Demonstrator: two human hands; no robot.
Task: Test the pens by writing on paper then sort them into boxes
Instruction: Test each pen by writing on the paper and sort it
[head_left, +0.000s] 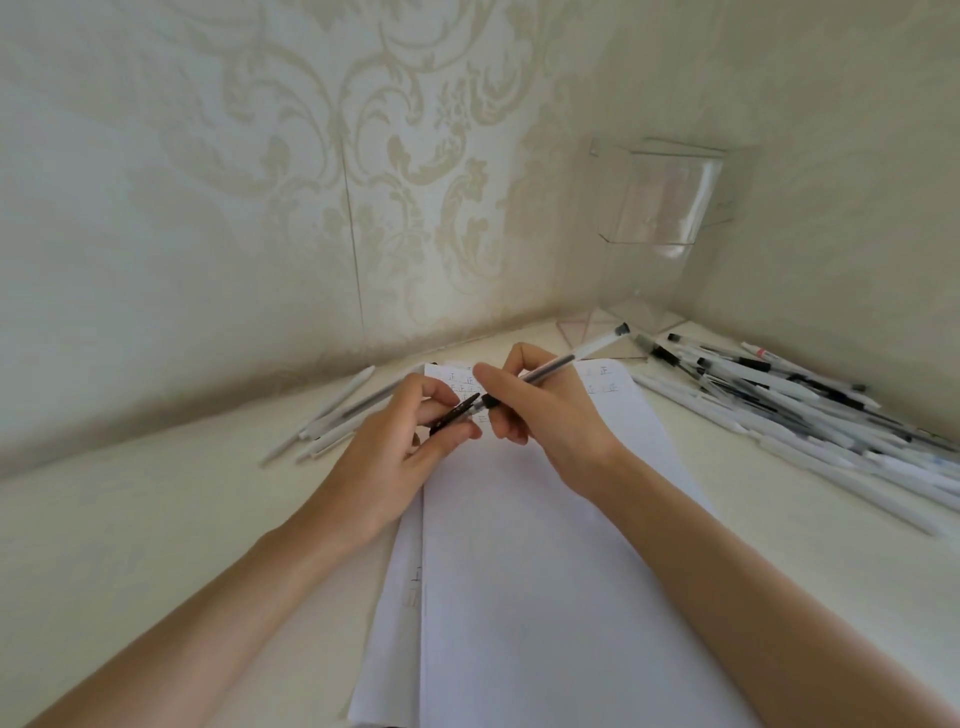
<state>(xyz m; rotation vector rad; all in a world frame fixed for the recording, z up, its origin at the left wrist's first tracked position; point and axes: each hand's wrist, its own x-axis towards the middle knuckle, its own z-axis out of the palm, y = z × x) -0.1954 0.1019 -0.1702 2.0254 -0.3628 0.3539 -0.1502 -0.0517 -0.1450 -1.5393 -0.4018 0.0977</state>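
Pen (550, 370) in right hand (540, 415), cap (457, 410) in left hand (400, 447)

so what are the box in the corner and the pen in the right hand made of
Box: looks like clear glossy plastic, maybe acrylic; the wallpaper shows through and its faces catch glare. Pen: seemingly plastic, a frosted see-through barrel with a dark refill inside.

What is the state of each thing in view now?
Pen, gripped by the right hand.
Cap, pinched by the left hand, at the pen's tip, not pushed on.
Paper, flat, partly written on.
Pile of pens, lying loose on the right.
Clear box, in the corner, contents unclear.
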